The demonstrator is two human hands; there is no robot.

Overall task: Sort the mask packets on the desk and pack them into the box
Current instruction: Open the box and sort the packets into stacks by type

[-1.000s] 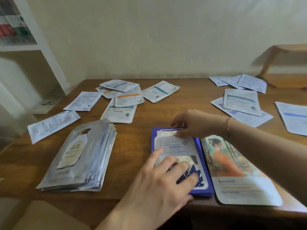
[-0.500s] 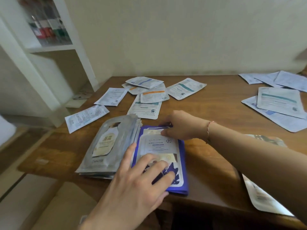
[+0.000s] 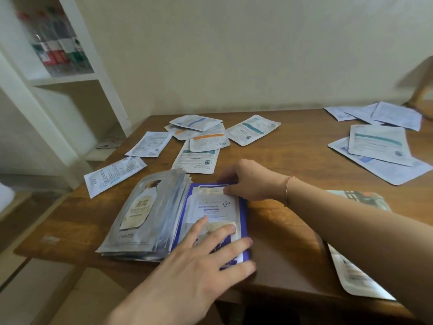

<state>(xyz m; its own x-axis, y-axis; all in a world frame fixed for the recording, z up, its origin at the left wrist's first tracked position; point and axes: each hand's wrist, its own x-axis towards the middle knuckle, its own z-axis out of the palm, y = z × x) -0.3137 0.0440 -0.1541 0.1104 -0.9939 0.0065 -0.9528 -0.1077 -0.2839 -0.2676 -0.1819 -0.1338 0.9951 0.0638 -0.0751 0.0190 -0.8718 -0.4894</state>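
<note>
A: Blue mask packets (image 3: 212, 221), stacked near the front edge of the wooden worktop (image 3: 293, 165); touching the right side of a taller silver packet stack (image 3: 145, 214).

B: And the hands?

A: Left hand (image 3: 201, 261) flat on the near half of the blue stack; fingers straight and spread, pressing down, nothing clasped. Right hand (image 3: 248, 181) at the far end of the same stack; fingers curled over the top edge, thumb on the top packet; grip closed on that edge.

B: Right wrist?

A: Thin reddish bracelet (image 3: 287, 191) around it.

B: Further out?

A: To the right, partly under the right forearm, a colourful printed packet (image 3: 358, 277), overhanging the front edge. Behind the stacks, loose white packets (image 3: 203, 139) scattered and overlapping, some with orange, teal or blue stripes; two more lying apart toward the left edge. At the far right, another cluster of white packets (image 3: 379, 144), overlapping.

B: Off the worktop?

A: White shelving (image 3: 70, 78) to the left, blurred bottles (image 3: 56, 48) on an upper shelf; pale wall (image 3: 234, 55) behind.
</note>
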